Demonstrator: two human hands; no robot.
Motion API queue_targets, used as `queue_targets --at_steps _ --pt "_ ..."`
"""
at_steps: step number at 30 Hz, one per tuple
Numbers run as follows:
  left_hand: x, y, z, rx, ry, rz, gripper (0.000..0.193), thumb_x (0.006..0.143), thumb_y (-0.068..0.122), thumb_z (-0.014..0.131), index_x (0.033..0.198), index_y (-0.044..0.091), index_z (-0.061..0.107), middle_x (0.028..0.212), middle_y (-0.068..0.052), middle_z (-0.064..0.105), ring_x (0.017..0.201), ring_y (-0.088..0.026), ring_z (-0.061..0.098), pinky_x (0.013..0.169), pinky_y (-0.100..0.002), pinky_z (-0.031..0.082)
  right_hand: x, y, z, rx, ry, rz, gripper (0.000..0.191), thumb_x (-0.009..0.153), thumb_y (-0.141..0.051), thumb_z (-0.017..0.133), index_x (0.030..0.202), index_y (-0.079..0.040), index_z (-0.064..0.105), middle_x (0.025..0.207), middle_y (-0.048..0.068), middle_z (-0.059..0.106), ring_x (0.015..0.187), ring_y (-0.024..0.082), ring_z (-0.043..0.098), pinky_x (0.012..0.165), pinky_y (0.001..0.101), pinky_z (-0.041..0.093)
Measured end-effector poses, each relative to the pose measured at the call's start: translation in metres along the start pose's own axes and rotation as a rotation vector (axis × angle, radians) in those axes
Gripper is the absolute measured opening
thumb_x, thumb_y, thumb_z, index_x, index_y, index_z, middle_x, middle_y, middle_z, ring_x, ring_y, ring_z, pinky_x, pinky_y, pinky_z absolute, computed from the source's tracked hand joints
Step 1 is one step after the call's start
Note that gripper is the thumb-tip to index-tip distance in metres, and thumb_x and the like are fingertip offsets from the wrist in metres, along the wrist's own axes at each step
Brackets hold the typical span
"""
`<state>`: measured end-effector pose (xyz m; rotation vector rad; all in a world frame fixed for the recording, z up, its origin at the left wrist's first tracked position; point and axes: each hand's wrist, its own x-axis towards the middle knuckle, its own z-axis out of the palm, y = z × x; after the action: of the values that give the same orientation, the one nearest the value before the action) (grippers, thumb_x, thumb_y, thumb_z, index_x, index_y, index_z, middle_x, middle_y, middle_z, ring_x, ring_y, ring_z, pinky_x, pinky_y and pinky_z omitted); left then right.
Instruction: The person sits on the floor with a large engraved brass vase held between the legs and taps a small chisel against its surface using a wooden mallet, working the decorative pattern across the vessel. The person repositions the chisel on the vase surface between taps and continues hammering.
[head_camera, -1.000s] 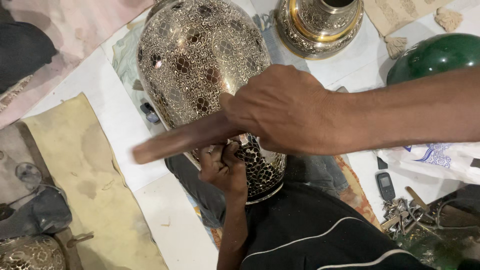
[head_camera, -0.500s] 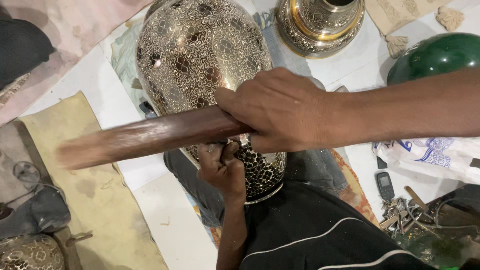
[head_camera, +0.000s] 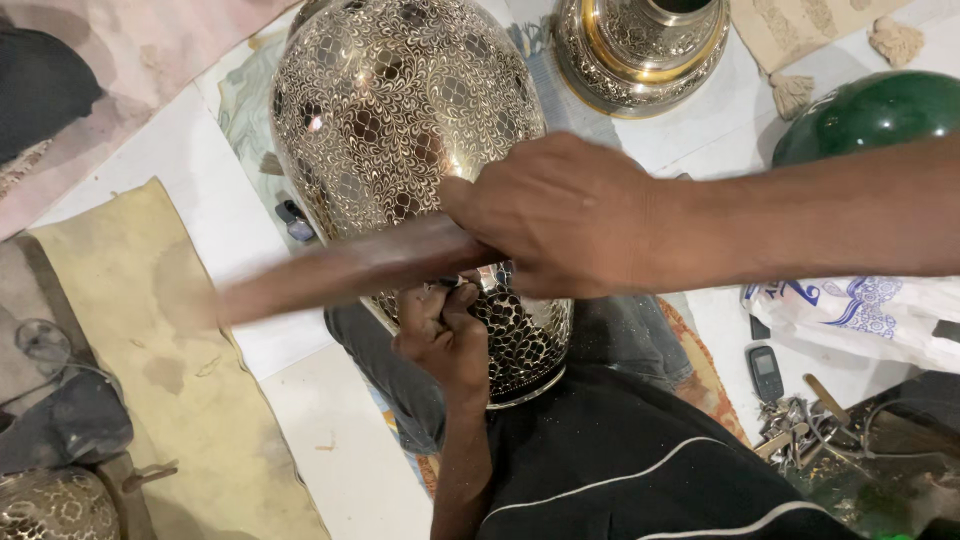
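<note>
White plastic bag (head_camera: 870, 315) w/ blue print, crumpled, lies at right edge just under the forearm, on the pale floor sheet. Small dark phone (head_camera: 766, 372) w/ greyish screen lies flat just below-left of the bag, beside the orange cloth edge; keypad end points down. Second small dark gadget (head_camera: 297, 222) w/ pale blue face lies left of the big vase, partly tucked under it. No signs or labels seen.

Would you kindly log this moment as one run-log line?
right hand: grips wooden stick | left hand: against engraved metal vase, pinching small tool | vase on lap
</note>
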<state>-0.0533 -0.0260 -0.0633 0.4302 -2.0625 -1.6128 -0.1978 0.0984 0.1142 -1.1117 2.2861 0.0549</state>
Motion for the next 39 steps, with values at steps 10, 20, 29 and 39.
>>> queue_targets --at_steps 10,20,29,39 --pt "0.005 0.013 0.003 -0.232 -0.036 -0.046 0.033 0.087 -0.023 0.045 0.11 -0.012 0.064 0.108 -0.013 0.071 0.087 -0.012 0.069 0.075 -0.022 0.06 -0.002 -0.002 -0.009 -0.113 -0.118 0.104 0.035 0.094 -0.02 0.065 0.12 -0.002 0.048 0.075 0.004 0.059 0.065 0.02 0.061 0.059 0.0387 0.055" --pt "-0.005 0.008 -0.005 -0.131 -0.038 -0.036 0.028 0.091 -0.023 0.06 0.112 -0.006 0.069 0.107 -0.017 0.071 0.089 -0.017 0.073 0.079 -0.025 0.063 -0.012 0.009 0.012 0.141 0.249 0.032 0.045 0.066 -0.016 0.075 0.106 -0.004 0.059 0.065 0.016 0.067 0.061 0.037 0.07 0.054 0.0505 0.053" --pt "-0.013 -0.007 0.002 -0.028 0.032 0.137 0.037 0.097 -0.015 0.064 0.13 0.0 0.057 0.099 -0.012 0.077 0.086 -0.015 0.076 0.077 -0.024 0.066 -0.01 0.016 0.018 0.232 0.262 0.079 0.051 0.059 -0.01 0.075 0.109 -0.006 0.063 0.06 0.013 0.065 0.055 0.032 0.07 0.05 0.0483 0.053" --pt "-0.013 -0.005 0.001 -0.091 0.054 0.056 0.024 0.098 -0.019 0.061 0.118 -0.007 0.065 0.1 -0.012 0.075 0.086 -0.013 0.072 0.076 -0.023 0.062 -0.007 -0.005 0.005 0.039 0.087 -0.041 0.055 0.072 -0.024 0.08 0.116 -0.003 0.054 0.069 0.007 0.064 0.062 0.025 0.067 0.057 0.0428 0.054"
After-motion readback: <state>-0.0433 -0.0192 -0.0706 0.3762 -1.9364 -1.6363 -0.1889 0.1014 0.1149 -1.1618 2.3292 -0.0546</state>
